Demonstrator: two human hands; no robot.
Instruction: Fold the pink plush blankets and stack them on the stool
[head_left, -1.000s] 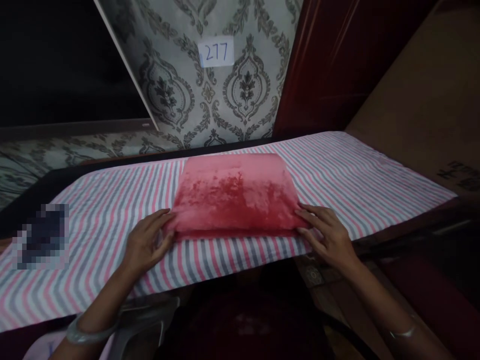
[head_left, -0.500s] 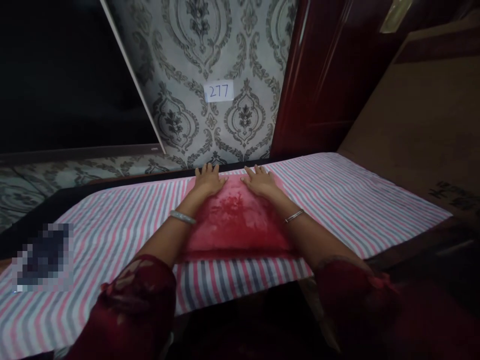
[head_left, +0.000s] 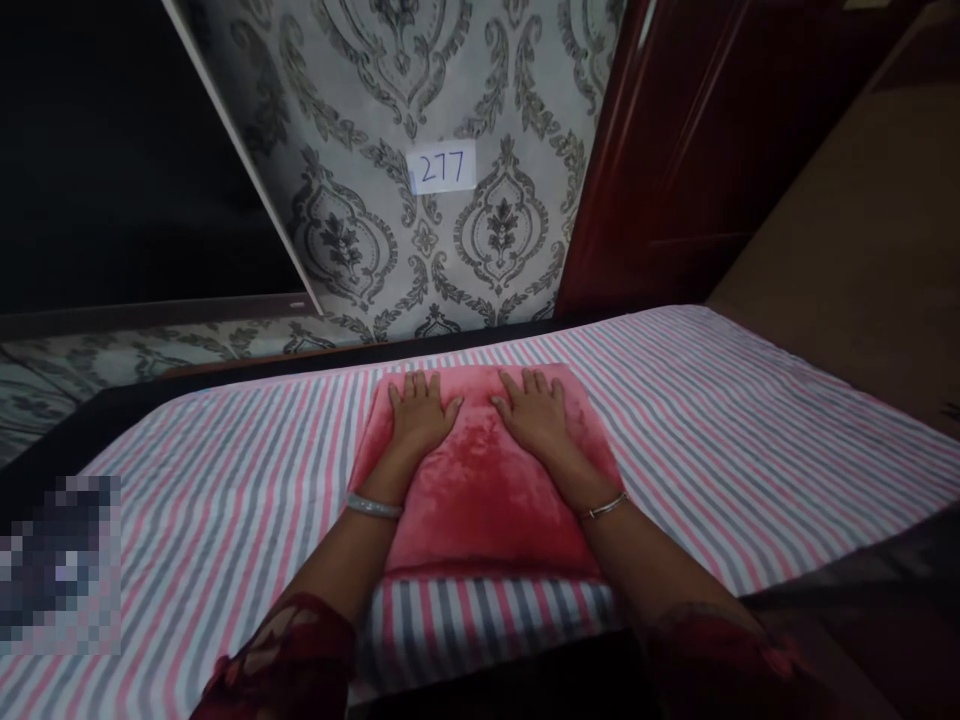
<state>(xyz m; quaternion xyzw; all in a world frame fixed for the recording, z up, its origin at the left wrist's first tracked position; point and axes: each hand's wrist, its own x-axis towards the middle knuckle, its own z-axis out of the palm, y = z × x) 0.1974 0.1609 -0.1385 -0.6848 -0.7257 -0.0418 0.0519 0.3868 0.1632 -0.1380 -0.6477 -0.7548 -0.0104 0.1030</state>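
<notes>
A folded piece of plush red-and-pink fabric [head_left: 487,500] lies flat on a striped cloth [head_left: 247,470]. On its far left part rests my left hand [head_left: 421,415], palm down with fingers spread. My right hand [head_left: 534,410] presses flat on the far right part, its fingers also apart. Both thumbs point inward, with a gap of bare plush between them. Neither hand grips anything. The plush's near edge shows as a dark fold close to the front edge of the striped cloth.
Behind the surface is a patterned wall with a paper label [head_left: 442,166] reading 277. A dark television screen [head_left: 135,160] stands at the left, a dark red door [head_left: 645,170] at the right. A brown box-like panel [head_left: 855,250] is far right. A blurred-out object [head_left: 60,565] lies at left.
Both hands have drawn back from the plush's far edge toward me, still flat and spread. The view has shifted slightly, and more of the plush's far part shows.
</notes>
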